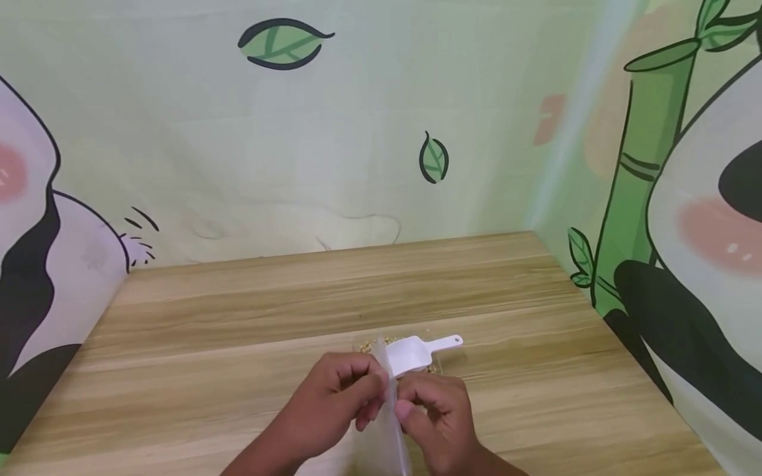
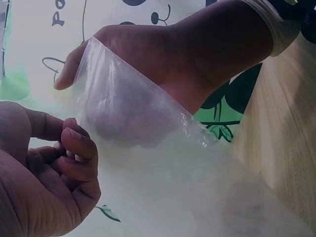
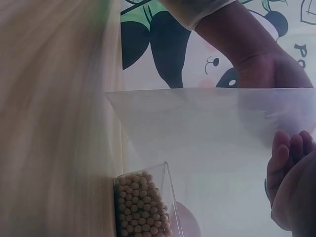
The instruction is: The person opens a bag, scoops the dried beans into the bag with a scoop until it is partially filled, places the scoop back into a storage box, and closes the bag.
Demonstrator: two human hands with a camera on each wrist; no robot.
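Note:
A clear plastic bag (image 1: 397,436) hangs upright between my hands, edge-on in the head view. My left hand (image 1: 342,396) pinches its top edge from one side, and my right hand (image 1: 437,413) pinches it from the other, close by. In the left wrist view the bag (image 2: 197,182) spreads flat and see-through, with the left hand (image 2: 54,173) in front and the right hand behind it. Just beyond the hands a white scoop (image 1: 411,354) lies over a clear box (image 3: 171,190) of round beige soybeans (image 3: 140,207). The bag partly hides the scoop's left side.
The wood-grain table (image 1: 286,311) runs back to a pale fabric wall (image 1: 357,119) printed with leaves. Another printed wall (image 1: 690,264), with a panda and bamboo, borders the right side. The scoop's handle (image 1: 446,342) points right.

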